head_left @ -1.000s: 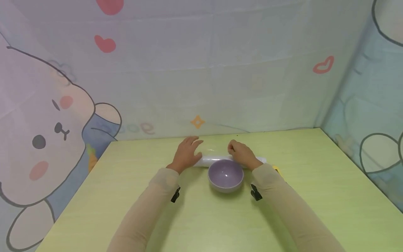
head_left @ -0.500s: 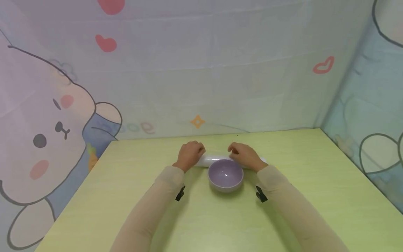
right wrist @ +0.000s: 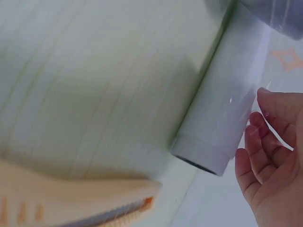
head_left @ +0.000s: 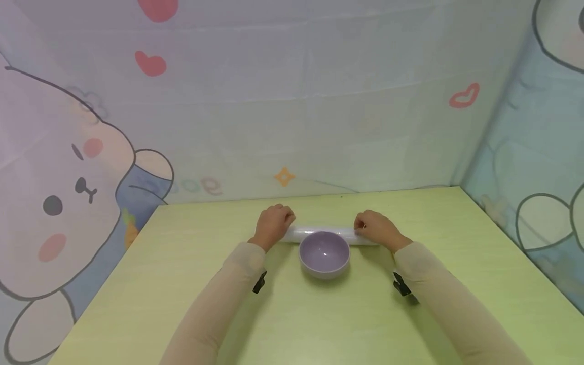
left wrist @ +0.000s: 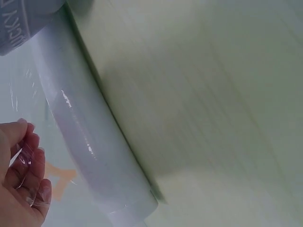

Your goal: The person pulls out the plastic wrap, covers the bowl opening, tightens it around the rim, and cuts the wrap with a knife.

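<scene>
A roll of clear plastic wrap [head_left: 298,233] on a white core lies crosswise on the table, behind a purple bowl [head_left: 324,255]. My left hand [head_left: 272,225] is at the roll's left end, with thin film [left wrist: 26,153] pinched and creased between its thumb and fingers. Over the right end, my right hand [head_left: 377,229] curls its thumb and fingers at the film's edge, just beyond the roll. In the right wrist view the core's hollow end [right wrist: 199,165] shows. Lettering marks the bowl's outside [left wrist: 19,28] in the left wrist view.
A pale orange plastic tool [right wrist: 80,191] with a metal blade strip and toothed edge lies right of the roll, mostly hidden by my right sleeve in the head view. A printed cloth backdrop [head_left: 292,101] rises behind the yellow-green table [head_left: 301,324].
My right hand has moved right along the roll to its right end. My left hand, earlier spread with raised fingers, has closed onto the film. Bowl and roll stay put.
</scene>
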`<state>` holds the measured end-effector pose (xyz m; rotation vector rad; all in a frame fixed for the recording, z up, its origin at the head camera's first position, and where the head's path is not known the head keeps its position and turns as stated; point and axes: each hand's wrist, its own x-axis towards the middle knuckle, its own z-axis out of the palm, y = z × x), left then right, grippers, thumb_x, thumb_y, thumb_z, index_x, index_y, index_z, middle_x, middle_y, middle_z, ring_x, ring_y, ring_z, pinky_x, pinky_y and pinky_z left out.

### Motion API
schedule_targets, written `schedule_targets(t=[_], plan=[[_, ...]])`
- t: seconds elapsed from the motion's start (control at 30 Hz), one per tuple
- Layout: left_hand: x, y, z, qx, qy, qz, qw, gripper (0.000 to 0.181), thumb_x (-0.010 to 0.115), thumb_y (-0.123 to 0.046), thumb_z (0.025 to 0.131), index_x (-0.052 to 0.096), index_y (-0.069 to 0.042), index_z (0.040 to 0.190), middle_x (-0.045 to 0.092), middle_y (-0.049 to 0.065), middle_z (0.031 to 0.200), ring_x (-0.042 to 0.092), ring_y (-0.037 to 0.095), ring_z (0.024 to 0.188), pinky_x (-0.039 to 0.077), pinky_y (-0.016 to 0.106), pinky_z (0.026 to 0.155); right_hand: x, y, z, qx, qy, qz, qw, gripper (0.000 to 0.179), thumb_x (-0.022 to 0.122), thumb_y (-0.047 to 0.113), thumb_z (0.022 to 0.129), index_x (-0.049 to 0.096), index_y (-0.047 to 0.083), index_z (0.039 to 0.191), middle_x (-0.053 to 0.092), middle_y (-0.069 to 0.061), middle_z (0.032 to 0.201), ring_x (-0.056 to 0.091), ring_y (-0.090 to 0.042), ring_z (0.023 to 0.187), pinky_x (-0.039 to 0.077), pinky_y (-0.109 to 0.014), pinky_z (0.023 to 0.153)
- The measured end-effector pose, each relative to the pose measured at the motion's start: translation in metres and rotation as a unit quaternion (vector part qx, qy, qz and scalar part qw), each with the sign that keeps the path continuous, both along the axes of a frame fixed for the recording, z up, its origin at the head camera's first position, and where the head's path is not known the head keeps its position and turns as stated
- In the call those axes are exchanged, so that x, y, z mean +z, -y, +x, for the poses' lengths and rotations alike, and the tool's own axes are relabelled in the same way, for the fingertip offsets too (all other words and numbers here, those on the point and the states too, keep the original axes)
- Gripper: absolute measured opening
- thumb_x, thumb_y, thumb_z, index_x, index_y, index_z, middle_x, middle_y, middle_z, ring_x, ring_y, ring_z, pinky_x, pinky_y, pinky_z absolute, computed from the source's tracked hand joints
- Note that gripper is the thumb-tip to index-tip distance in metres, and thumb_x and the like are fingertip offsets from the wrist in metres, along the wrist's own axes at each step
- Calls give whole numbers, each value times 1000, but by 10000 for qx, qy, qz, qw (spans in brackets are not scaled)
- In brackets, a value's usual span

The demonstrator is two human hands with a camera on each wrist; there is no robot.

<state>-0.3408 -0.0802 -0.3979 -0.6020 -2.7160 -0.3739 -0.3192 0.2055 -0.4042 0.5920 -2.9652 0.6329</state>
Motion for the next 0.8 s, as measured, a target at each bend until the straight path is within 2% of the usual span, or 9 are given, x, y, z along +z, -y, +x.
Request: schedule_targets(t=[0.17, 0.33, 0.57, 0.8], plan=[[-1, 3, 2, -101, -13, 119, 9999, 16, 56, -23, 92, 69, -13, 93, 64, 1, 87, 59, 18, 80, 48, 34, 72, 5, -4, 4, -110, 220, -179, 9995, 8, 58, 12, 86, 62, 6, 84, 62, -9, 87, 55, -22, 81, 45, -40, 74], [-1, 6, 2, -139, 146, 231, 9995, 15, 59, -24, 90, 68, -13, 92, 63, 1, 88, 57, 18, 83, 47, 32, 75, 8, -6, 3, -280, 561, -682, 9957, 11, 56, 14, 89, 61, 4, 90, 64, -13, 96, 57, -26, 90, 45, -42, 80], [-4, 11, 0, -206, 429, 370, 9982, 17, 60, -27, 89, 67, -11, 92, 61, 2, 86, 53, 17, 83, 45, 31, 77, 12, -5, 1, -266, 686, -848, 9937, 13, 53, 15, 92, 60, 4, 94, 64, -13, 98, 58, -26, 91, 46, -40, 79], [-3, 16, -4, -229, 249, 299, 9990, 16, 61, -27, 88, 68, -12, 90, 63, 1, 84, 55, 17, 82, 45, 31, 77, 21, -3, 1, -246, 699, -834, 9938, 15, 51, 15, 93, 59, 4, 97, 63, -13, 99, 57, -25, 90, 46, -38, 75]])
